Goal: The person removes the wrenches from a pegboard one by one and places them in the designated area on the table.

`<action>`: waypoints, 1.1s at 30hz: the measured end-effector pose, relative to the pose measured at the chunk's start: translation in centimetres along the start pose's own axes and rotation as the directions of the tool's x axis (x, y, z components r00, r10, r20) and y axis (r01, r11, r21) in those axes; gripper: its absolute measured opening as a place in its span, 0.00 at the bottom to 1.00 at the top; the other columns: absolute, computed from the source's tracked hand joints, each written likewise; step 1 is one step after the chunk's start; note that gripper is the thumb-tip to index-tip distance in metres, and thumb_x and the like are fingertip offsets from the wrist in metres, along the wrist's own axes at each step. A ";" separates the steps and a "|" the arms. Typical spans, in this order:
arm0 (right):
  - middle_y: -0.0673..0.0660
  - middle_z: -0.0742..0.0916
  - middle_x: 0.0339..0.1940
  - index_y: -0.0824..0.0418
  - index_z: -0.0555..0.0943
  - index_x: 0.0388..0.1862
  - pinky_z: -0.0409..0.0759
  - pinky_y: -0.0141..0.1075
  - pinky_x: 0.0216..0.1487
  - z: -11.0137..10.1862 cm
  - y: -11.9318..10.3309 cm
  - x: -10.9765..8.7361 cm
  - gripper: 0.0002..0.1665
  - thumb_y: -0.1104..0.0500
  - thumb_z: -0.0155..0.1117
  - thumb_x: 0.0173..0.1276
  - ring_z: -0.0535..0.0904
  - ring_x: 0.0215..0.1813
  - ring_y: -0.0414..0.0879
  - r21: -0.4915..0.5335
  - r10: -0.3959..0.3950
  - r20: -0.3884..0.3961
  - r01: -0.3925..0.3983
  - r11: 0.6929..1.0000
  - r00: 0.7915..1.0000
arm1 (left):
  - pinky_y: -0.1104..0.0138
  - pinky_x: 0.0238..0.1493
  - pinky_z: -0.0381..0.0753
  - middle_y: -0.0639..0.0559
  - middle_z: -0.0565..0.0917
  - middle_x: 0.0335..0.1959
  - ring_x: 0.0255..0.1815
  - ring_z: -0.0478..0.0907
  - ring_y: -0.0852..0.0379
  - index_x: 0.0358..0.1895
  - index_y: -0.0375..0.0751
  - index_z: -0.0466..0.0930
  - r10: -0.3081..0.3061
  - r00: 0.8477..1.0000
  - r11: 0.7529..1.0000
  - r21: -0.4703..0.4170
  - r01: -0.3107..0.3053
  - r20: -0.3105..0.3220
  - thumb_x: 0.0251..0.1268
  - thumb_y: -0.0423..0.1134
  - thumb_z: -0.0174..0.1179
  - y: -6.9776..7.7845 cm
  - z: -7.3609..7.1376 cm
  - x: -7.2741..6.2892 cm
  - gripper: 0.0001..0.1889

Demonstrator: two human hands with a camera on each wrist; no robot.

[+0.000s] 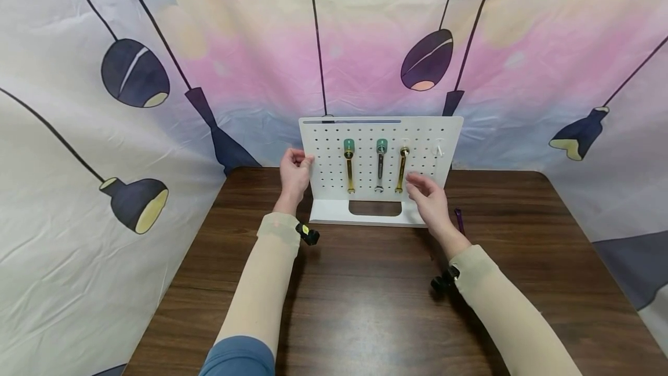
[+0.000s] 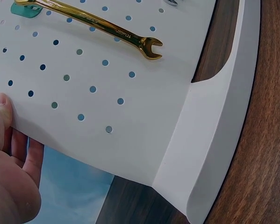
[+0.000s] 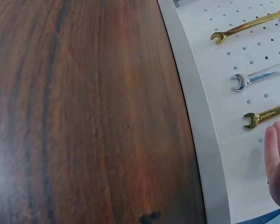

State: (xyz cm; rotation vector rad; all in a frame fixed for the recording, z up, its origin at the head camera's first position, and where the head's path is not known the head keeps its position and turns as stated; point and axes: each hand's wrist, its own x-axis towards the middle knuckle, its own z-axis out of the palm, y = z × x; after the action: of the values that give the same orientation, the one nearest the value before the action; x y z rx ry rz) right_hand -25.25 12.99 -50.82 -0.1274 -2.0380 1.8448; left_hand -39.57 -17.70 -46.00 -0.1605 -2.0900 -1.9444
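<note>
A white pegboard [image 1: 326,176] stands on the table, with three wrenches hanging side by side. A gold wrench [image 1: 350,174] and a silver wrench [image 1: 380,172] hang from green holders; another gold wrench [image 1: 401,173] hangs to their right. My left hand [image 1: 294,176] grips the board's left edge, thumb in front and fingers behind it. My right hand [image 1: 430,202] is by the lower end of the right gold wrench, fingers gently bent and nothing held. In the right wrist view its fingers [image 3: 271,151] lie close to that wrench; contact cannot be told.
A clear hook [image 1: 439,149] sits on the board's right side with nothing on it. A slim purple tool [image 1: 459,220] lies on the brown table [image 1: 355,300], right of my right hand and partly hidden. A patterned cloth [image 1: 250,45] hangs behind.
</note>
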 end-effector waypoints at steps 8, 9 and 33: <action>0.65 0.84 0.67 0.67 0.80 0.69 0.79 0.30 0.58 0.7 -0.4 0.4 0.23 0.63 0.66 0.79 0.81 0.58 0.42 0.031 -0.022 -0.006 0.022 0.999 1.000 | 0.70 0.35 0.70 0.52 0.76 0.34 0.33 0.71 0.57 0.41 0.39 0.74 0.011 1.000 1.000 0.004 -0.011 -0.005 0.73 0.28 0.68 -0.1 0.0 0.0 0.10; 0.65 0.84 0.67 0.66 0.79 0.70 0.79 0.31 0.59 0.8 -0.5 0.5 0.23 0.63 0.66 0.79 0.81 0.59 0.42 0.032 -0.020 -0.003 0.020 0.999 1.000 | 0.70 0.35 0.70 0.52 0.76 0.34 0.33 0.71 0.57 0.41 0.39 0.74 0.011 1.000 1.000 0.007 -0.011 -0.004 0.73 0.28 0.68 -0.1 0.0 -0.1 0.10; 0.66 0.81 0.67 0.67 0.76 0.72 0.76 0.32 0.59 1.4 -0.9 0.9 0.26 0.61 0.66 0.80 0.77 0.58 0.44 0.032 0.091 0.081 -0.094 0.995 0.993 | 0.70 0.35 0.70 0.52 0.76 0.35 0.34 0.71 0.58 0.40 0.39 0.74 0.019 1.000 1.000 0.023 -0.019 0.000 0.74 0.29 0.68 -0.2 -0.1 0.1 0.09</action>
State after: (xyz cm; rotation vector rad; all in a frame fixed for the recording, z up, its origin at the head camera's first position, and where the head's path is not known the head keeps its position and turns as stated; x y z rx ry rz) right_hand -26.39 11.82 -49.79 -0.1432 -2.0830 1.9712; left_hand -39.72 -17.84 -46.15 -0.1749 -2.1013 -1.9089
